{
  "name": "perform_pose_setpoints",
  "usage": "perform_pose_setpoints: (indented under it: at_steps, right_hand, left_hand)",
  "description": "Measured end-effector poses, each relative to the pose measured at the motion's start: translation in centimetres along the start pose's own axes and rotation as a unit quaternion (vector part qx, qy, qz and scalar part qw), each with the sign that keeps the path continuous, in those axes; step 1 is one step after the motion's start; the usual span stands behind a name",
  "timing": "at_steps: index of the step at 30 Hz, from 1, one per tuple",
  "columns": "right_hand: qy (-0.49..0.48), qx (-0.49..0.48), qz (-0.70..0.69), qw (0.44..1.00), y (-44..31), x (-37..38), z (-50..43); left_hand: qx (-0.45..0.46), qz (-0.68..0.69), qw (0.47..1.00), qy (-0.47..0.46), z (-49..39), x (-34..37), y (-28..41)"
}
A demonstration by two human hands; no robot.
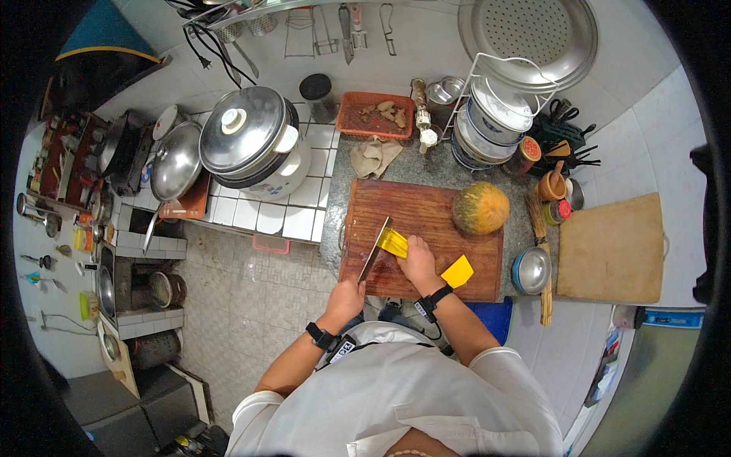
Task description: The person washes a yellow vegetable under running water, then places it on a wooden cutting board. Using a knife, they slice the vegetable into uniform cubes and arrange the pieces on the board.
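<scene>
My left hand point(345, 301) grips the handle end of a kitchen knife point(375, 250), its blade seen nearly edge-on over a wooden cutting board point(425, 197). The blade stands at the left end of a yellow piece of food point(393, 242) marked with thin lines, probably cuts. My right hand point(418, 261) holds the other end of that piece down, its fingers bent over it. Another yellow chunk point(458, 271) lies on the board just right of my right wrist. A whole orange-green pumpkin point(481, 208) rests at the board's upper right.
Behind the board are a beige cloth point(375, 156) and a red basket point(374, 115) of ginger-like roots. A dish rack point(491, 114) stands at the back right. A metal bowl point(531, 271) and straw brush point(541, 251) lie right of the board. A large lidded pot point(245, 134) stands left.
</scene>
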State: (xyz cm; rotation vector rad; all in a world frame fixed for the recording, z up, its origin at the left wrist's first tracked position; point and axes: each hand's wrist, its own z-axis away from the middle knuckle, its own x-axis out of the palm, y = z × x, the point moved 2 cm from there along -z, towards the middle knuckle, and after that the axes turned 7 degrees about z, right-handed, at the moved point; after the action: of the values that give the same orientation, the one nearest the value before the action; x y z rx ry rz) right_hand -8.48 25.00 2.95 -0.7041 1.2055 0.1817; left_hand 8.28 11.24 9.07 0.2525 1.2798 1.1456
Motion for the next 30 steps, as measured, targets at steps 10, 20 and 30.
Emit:
perform_pose_setpoints:
  at_steps: [10,20,30]
  right_hand:
    - [0.043,-0.035,0.012,0.998,0.8,1.2,-0.3]
    - [0.061,-0.054,0.019,0.997,0.8,1.0,-0.5]
    - [0.025,-0.030,0.027,0.999,0.8,1.1,-0.5]
  left_hand:
    - [0.043,-0.029,0.998,-0.017,0.3,0.2,2.1]
    - [0.051,-0.042,0.998,0.003,0.3,0.9,2.5]
    - [0.045,-0.061,0.997,-0.019,0.6,0.5,3.3]
